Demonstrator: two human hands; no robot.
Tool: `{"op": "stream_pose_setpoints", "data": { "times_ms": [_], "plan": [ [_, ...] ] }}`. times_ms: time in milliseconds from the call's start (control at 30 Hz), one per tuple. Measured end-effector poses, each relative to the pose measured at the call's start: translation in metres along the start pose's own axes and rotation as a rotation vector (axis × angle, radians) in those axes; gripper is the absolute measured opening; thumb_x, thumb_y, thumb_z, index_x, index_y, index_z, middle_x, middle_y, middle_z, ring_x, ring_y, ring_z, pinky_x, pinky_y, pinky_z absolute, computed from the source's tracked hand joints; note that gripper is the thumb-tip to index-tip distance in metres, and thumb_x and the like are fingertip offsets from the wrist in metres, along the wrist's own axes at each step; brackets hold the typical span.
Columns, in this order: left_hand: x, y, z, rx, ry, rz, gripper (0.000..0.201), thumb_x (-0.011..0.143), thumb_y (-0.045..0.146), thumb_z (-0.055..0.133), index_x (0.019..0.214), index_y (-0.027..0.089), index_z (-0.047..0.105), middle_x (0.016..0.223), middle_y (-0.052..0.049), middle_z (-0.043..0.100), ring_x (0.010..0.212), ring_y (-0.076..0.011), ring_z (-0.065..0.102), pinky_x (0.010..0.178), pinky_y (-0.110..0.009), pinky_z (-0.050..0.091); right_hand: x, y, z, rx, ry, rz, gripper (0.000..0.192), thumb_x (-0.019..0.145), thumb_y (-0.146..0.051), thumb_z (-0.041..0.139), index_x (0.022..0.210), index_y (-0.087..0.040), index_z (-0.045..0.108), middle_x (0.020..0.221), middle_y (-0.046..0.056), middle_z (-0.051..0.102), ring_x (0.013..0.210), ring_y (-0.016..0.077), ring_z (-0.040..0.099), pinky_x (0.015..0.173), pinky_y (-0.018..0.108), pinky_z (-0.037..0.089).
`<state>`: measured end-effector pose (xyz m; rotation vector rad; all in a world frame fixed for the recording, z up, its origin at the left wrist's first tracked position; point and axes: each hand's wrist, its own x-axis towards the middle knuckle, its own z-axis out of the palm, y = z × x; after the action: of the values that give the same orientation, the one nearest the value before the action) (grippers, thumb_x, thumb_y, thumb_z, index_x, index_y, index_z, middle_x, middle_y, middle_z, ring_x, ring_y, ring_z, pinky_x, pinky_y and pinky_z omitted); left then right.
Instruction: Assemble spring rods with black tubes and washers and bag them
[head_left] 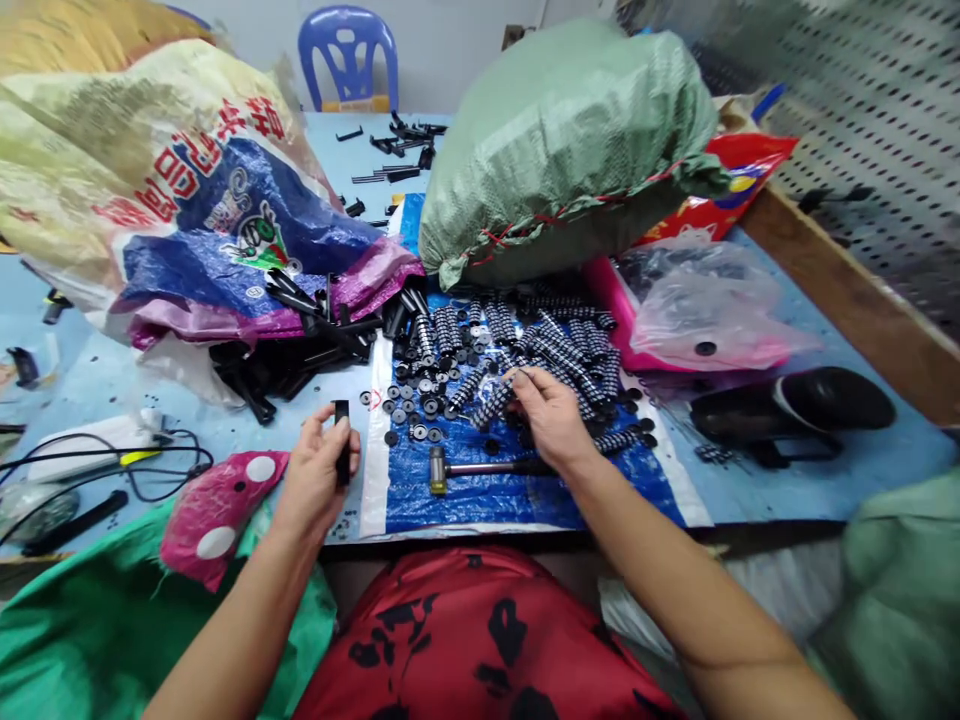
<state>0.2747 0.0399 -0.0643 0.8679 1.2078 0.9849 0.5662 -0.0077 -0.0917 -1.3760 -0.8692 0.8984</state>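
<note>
My left hand [321, 455] is closed around a short black plastic piece [342, 440], held upright at the left edge of the blue sheet [465, 508]. My right hand [551, 410] pinches at the pile of black-and-white ridged rods [555, 355]; what sits between its fingertips is too small to make out. Loose round black discs [427, 384] lie left of that hand. Just below it rests a small hammer [439, 470] with a metal head and a yellowish end, its handle running under my right wrist.
Black plastic parts [300, 355] spill from a printed sack [247, 230] at left. A stuffed green sack [570, 150] stands behind the rods. To the right are a pink tray [622, 320] with a clear bag and a black mug [795, 405]. Cables [187, 470] lie far left.
</note>
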Motion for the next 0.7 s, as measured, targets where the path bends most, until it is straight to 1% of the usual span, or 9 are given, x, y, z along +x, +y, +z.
{"op": "stream_pose_setpoints", "data": {
  "times_ms": [100, 200, 267, 333, 433, 500, 600, 633, 700],
  "plan": [
    [-0.018, -0.017, 0.026, -0.049, -0.110, -0.063, 0.063, 0.073, 0.056, 0.085, 0.111, 0.015, 0.056, 0.068, 0.004, 0.059, 0.049, -0.0066, 0.050, 0.047, -0.017, 0.036, -0.026, -0.002, 0.021, 0.477, -0.030, 0.429, 0.067, 0.070, -0.078, 0.076, 0.099, -0.019, 0.064, 0.085, 0.002, 0.064, 0.070, 0.0138, 0.058, 0.062, 0.028, 0.051],
    [-0.027, -0.030, 0.043, -0.019, -0.200, -0.058, 0.056, 0.081, 0.059, 0.078, 0.108, 0.016, 0.055, 0.071, 0.003, 0.062, 0.046, -0.0057, 0.049, 0.047, -0.017, 0.033, -0.043, -0.007, 0.032, 0.634, -0.065, 0.558, 0.069, 0.066, -0.072, 0.083, 0.103, -0.018, 0.061, 0.069, -0.005, 0.053, 0.053, 0.0071, 0.044, 0.048, 0.021, 0.039],
    [-0.031, -0.036, 0.050, 0.040, -0.237, -0.034, 0.050, 0.088, 0.059, 0.071, 0.107, 0.016, 0.056, 0.071, 0.003, 0.062, 0.045, -0.0047, 0.047, 0.047, -0.017, 0.031, -0.051, -0.009, 0.035, 0.625, -0.086, 0.518, 0.070, 0.069, -0.073, 0.081, 0.107, -0.018, 0.061, 0.063, -0.008, 0.045, 0.046, 0.0054, 0.034, 0.043, 0.019, 0.029],
    [-0.035, -0.040, 0.057, 0.121, -0.244, 0.013, 0.046, 0.091, 0.059, 0.067, 0.101, 0.016, 0.058, 0.072, 0.002, 0.061, 0.045, -0.0047, 0.045, 0.048, -0.019, 0.032, -0.058, -0.009, 0.039, 0.617, -0.106, 0.464, 0.068, 0.075, -0.077, 0.075, 0.109, -0.020, 0.062, 0.060, -0.008, 0.044, 0.044, 0.0059, 0.032, 0.041, 0.020, 0.028],
    [-0.040, -0.044, 0.071, 0.237, -0.249, 0.120, 0.041, 0.083, 0.053, 0.078, 0.095, 0.016, 0.063, 0.076, 0.000, 0.063, 0.054, -0.0073, 0.050, 0.054, -0.022, 0.040, -0.065, -0.007, 0.050, 0.648, -0.044, 0.384, 0.064, 0.077, -0.077, 0.073, 0.103, -0.019, 0.065, 0.069, -0.003, 0.055, 0.056, 0.0092, 0.051, 0.052, 0.023, 0.045],
    [-0.041, -0.047, 0.081, 0.306, -0.281, 0.192, 0.039, 0.076, 0.044, 0.084, 0.098, 0.017, 0.068, 0.082, -0.001, 0.064, 0.065, -0.0102, 0.053, 0.061, -0.023, 0.044, -0.067, -0.004, 0.058, 0.626, -0.017, 0.340, 0.062, 0.080, -0.076, 0.071, 0.099, -0.017, 0.067, 0.086, 0.004, 0.066, 0.077, 0.0148, 0.064, 0.072, 0.028, 0.056],
    [-0.040, -0.050, 0.087, 0.385, -0.310, 0.235, 0.031, 0.079, 0.042, 0.081, 0.093, 0.016, 0.071, 0.077, 0.000, 0.059, 0.067, -0.0113, 0.049, 0.063, -0.024, 0.042, -0.068, 0.003, 0.059, 0.462, -0.132, 0.238, 0.060, 0.094, -0.072, 0.055, 0.114, -0.016, 0.067, 0.119, 0.013, 0.069, 0.108, 0.0230, 0.068, 0.097, 0.039, 0.057],
    [-0.040, -0.049, 0.086, 0.389, -0.306, 0.221, 0.030, 0.080, 0.043, 0.079, 0.091, 0.016, 0.071, 0.074, 0.000, 0.058, 0.066, -0.0114, 0.048, 0.062, -0.024, 0.041, -0.068, 0.006, 0.054, 0.367, -0.181, 0.140, 0.063, 0.096, -0.071, 0.054, 0.127, -0.017, 0.064, 0.134, 0.015, 0.064, 0.120, 0.0253, 0.065, 0.103, 0.041, 0.055],
    [-0.041, -0.048, 0.080, 0.353, -0.308, 0.151, 0.033, 0.080, 0.045, 0.078, 0.092, 0.015, 0.071, 0.077, -0.001, 0.060, 0.069, -0.0124, 0.050, 0.064, -0.025, 0.044, -0.068, 0.012, 0.041, 0.097, -0.266, -0.169, 0.085, 0.089, -0.073, 0.064, 0.153, -0.019, 0.045, 0.161, 0.019, 0.039, 0.147, 0.0315, 0.045, 0.114, 0.047, 0.048]
  ]
}}
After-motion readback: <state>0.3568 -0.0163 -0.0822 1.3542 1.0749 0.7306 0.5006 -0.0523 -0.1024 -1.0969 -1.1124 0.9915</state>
